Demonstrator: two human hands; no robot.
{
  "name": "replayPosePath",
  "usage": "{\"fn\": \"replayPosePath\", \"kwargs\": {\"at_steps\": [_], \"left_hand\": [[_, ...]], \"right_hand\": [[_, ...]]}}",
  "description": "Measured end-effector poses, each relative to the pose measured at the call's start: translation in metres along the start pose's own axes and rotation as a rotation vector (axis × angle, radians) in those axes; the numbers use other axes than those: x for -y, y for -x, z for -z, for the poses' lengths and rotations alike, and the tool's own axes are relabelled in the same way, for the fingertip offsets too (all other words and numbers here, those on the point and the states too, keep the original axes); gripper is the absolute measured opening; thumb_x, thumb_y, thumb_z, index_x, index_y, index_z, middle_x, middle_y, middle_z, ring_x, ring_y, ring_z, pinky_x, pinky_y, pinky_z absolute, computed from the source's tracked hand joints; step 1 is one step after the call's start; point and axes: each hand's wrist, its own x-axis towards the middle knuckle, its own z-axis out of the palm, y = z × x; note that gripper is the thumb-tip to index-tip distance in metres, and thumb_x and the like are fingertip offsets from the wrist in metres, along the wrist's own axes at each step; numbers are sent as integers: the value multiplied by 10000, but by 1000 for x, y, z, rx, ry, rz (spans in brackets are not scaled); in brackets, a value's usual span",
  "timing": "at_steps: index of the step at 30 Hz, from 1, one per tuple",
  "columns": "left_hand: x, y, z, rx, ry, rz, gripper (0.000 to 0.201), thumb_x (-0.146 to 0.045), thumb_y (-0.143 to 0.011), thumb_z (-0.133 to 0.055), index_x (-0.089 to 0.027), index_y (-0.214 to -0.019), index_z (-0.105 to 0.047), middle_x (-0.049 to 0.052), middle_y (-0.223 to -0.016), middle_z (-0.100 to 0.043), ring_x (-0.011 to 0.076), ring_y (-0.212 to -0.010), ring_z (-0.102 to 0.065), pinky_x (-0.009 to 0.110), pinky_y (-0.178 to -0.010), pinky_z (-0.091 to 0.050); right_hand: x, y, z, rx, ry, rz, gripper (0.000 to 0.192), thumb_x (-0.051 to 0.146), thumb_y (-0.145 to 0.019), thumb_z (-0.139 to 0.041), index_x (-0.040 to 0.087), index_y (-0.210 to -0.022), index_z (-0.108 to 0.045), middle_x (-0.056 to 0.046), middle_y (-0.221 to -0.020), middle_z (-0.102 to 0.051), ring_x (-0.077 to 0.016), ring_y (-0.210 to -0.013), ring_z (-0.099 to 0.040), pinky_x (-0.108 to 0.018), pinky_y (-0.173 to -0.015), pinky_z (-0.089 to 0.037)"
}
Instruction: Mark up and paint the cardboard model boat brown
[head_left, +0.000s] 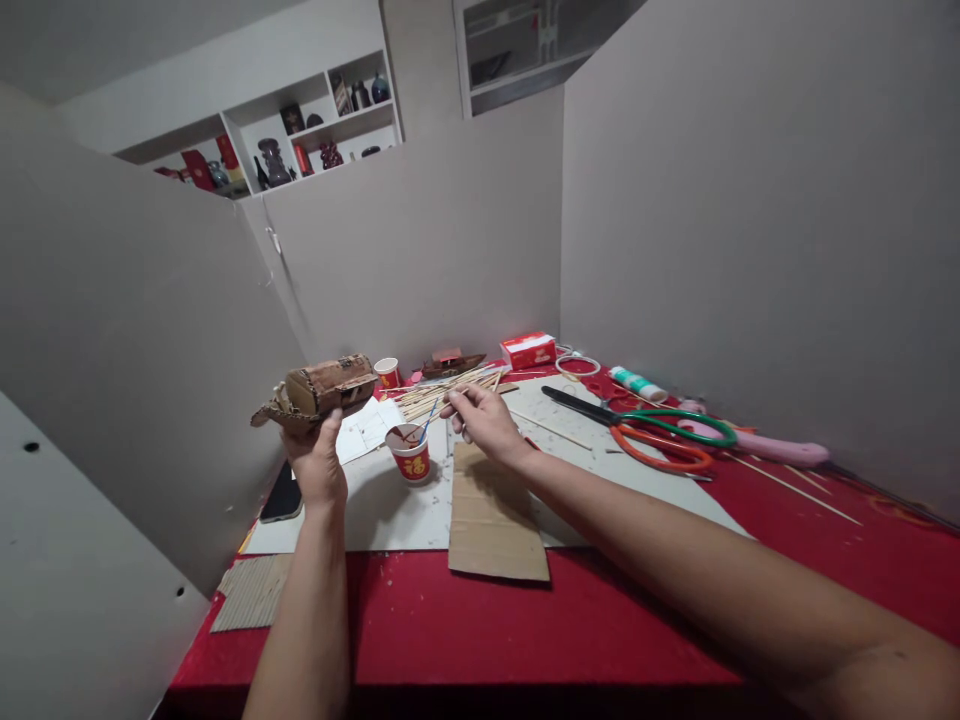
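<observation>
My left hand (315, 465) holds up a brown cardboard model boat (322, 390) with a rounded canopy, gripping it from below. The boat is tilted, off the table at the left. My right hand (484, 420) is closed in a pinch in the middle of the table, just right of a red and white paper cup (410, 455). A thin blue stick (428, 422) leans out of that cup, its upper end close to my right fingertips. What the pinched fingers hold, if anything, is too small to tell. Below my right forearm lies a flat cardboard piece (495, 520).
Behind my hands lie many thin wooden sticks (427, 400), a second paper cup (387, 373), a finished-looking model boat (452, 362) and a red tissue pack (529, 349). Large scissors (660, 435), a pink glue gun (780, 446) and a white-green tube (637, 384) lie right. A phone (282, 497) lies left.
</observation>
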Motion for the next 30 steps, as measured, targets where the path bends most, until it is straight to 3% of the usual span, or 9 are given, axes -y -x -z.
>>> {"fn": "replayPosePath", "kwargs": {"at_steps": [6,13,20,30], "left_hand": [[13,-5,9,-4,-77,135,637,-247,-597,-876,-203,-1156,-573,97,-1210,-681,214,-1126,-651,431,-1058,-450],[15,-5,11,9,-164,183,665,-238,-585,-871,-166,-1168,-558,151,-1229,-663,240,-1138,-640,444,-1072,-429],[13,4,4,105,-70,211,641,-265,-593,-881,-205,-1158,-585,101,-1186,-691,219,-1100,-656,411,-1045,-458],[-1,13,-8,92,72,194,538,-255,-600,-875,-226,-1088,-649,54,-1144,-719,208,-1096,-656,415,-1036,-467]], "right_hand": [[0,-4,3,-88,-114,-56,256,394,-777,-678,171,-731,-562,-23,-620,-681,-64,-383,-507,-141,-290,-329],[24,-7,8,-168,-270,34,303,453,-812,-681,185,-801,-539,-11,-647,-691,-66,-420,-542,-135,-315,-362],[48,8,-2,-124,-359,128,358,519,-791,-688,200,-866,-544,-11,-706,-715,-108,-503,-632,-168,-356,-427],[60,22,-8,-80,-436,178,383,531,-749,-740,197,-847,-581,10,-683,-712,-99,-474,-621,-167,-351,-445]]}}
